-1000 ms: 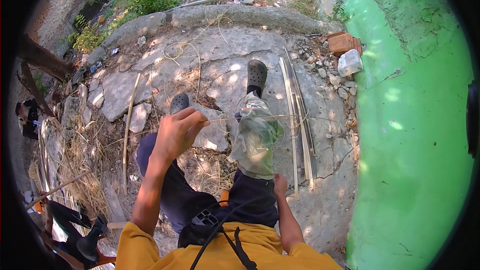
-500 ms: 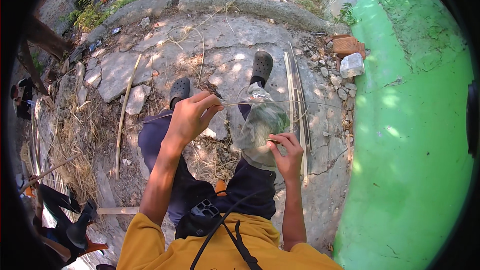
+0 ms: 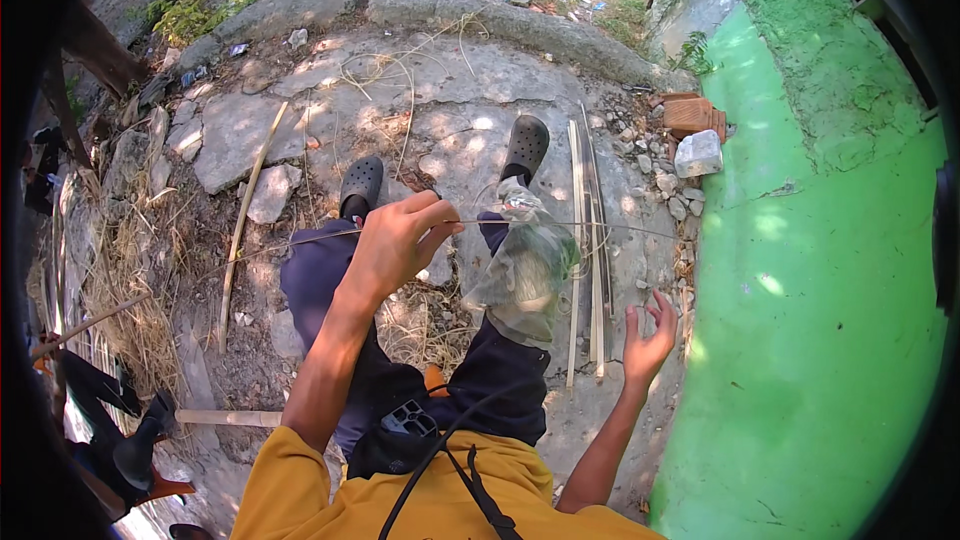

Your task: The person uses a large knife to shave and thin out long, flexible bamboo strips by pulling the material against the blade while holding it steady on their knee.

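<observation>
My left hand (image 3: 395,248) pinches a long, thin cane-like strip (image 3: 585,224) between thumb and fingers, above my legs. The strip reaches right toward the stones and left past my knee, where its end is hard to make out. To the right, over the paving, my right hand (image 3: 648,345) is open, its fingers apart and nothing visible in it. Cloudy clear plastic (image 3: 495,285) covers my right lower leg, under the strip. Between that leg and my right hand, several long, narrow split strips (image 3: 597,315) lie on the ground.
A green wall (image 3: 800,340) runs along the right, with a brick block (image 3: 692,115) and a whitish block (image 3: 698,154) by it. A pole (image 3: 248,220) lies left of my feet beside dry fibres (image 3: 150,325). Another person's dark boot (image 3: 140,450) shows at lower left.
My right hand has moved right and slightly down, from a pinch beside the plastic to spread fingers. My left hand still holds the strip, slightly farther right and lower.
</observation>
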{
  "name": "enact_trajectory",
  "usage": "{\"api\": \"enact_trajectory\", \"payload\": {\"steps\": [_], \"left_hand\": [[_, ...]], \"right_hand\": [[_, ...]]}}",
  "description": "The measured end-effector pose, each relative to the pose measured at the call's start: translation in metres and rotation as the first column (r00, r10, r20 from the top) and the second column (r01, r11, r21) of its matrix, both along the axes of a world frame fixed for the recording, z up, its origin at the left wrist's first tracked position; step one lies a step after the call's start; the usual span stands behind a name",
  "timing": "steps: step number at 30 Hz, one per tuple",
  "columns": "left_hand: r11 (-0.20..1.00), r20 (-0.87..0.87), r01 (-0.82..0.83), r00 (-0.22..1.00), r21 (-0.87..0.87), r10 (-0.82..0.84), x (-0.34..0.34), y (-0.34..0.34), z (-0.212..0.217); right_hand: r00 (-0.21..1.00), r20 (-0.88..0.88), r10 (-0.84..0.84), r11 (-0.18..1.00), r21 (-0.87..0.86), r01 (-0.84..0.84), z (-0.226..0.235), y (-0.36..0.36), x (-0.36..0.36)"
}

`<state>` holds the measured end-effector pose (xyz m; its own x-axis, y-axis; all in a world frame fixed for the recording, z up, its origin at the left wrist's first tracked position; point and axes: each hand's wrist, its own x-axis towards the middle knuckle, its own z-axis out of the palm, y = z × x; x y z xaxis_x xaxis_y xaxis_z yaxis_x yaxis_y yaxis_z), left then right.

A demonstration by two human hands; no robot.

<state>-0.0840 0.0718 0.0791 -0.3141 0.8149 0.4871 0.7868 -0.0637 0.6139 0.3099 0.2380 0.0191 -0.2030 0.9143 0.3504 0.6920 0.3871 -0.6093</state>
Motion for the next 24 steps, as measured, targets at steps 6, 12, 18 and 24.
{"api": "enact_trajectory", "payload": {"steps": [6, 12, 18, 24], "left_hand": [[0.998, -0.007, 0.029, 1.000, -0.054, -0.030, 0.003, 0.001, -0.001], [0.999, 0.112, 0.044, 0.993, 0.021, -0.046, 0.003, 0.003, -0.002], [0.997, 0.137, -0.011, 0.991, 0.077, 0.001, 0.001, 0.000, 0.000], [0.992, 0.080, -0.050, 0.996, 0.116, 0.041, 0.006, 0.010, -0.001]], "right_hand": [[0.989, 0.133, 0.064, 0.923, 0.370, -0.110, 0.089, 0.000, -0.049], [0.941, 0.221, 0.255, 0.915, 0.259, -0.309, 0.087, 0.019, -0.066], [0.949, -0.014, 0.315, 0.937, 0.161, -0.309, 0.076, 0.003, -0.077], [0.976, -0.168, 0.138, 0.980, 0.165, -0.110, 0.056, -0.015, -0.086]]}}
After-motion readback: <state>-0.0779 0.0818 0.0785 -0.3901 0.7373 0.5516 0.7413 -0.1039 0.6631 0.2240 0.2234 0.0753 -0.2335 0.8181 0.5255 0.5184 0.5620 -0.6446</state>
